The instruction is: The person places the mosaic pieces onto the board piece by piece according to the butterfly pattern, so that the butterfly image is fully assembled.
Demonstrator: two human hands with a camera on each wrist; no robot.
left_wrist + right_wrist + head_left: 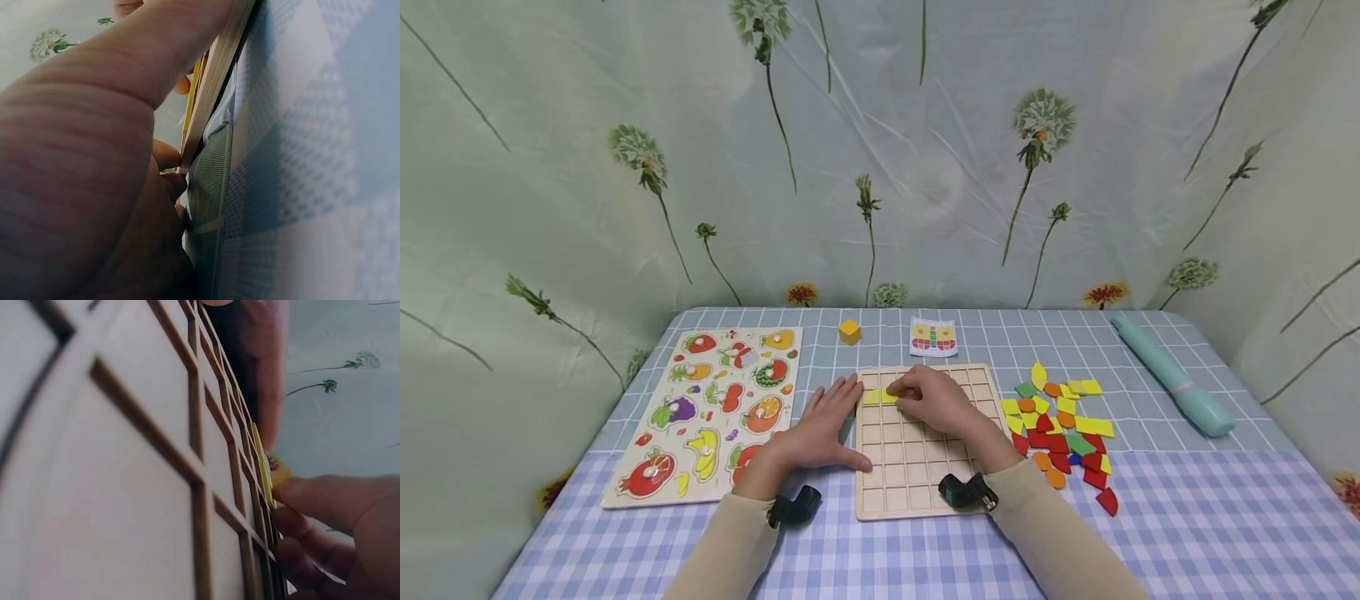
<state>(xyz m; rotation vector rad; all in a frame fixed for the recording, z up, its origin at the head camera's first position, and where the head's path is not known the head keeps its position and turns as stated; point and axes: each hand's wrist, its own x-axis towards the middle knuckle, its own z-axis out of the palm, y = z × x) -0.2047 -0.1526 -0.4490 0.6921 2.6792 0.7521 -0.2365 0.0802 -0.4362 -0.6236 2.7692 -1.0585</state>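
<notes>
A wooden grid board [880,504] lies flat at the middle of the table. In its upper left cells are yellow square tiles [871,397], side by side. My right hand [934,402] pinches the right-hand yellow tile at the board; in the right wrist view the thumb and fingertips meet at the end of the yellow tiles [261,464]. My left hand [820,429] rests along the board's left edge with fingers spread, thumb over the lower left rim. The left wrist view shows the thumb [169,44] against the board's side [215,75].
Loose yellow, red, orange, green and blue pieces [1060,442] lie right of the board. A fruit puzzle board [700,492] is at left. Behind the grid are a yellow cube [850,332] and a butterfly picture card [933,337]. A rolled teal item [1172,375] lies far right.
</notes>
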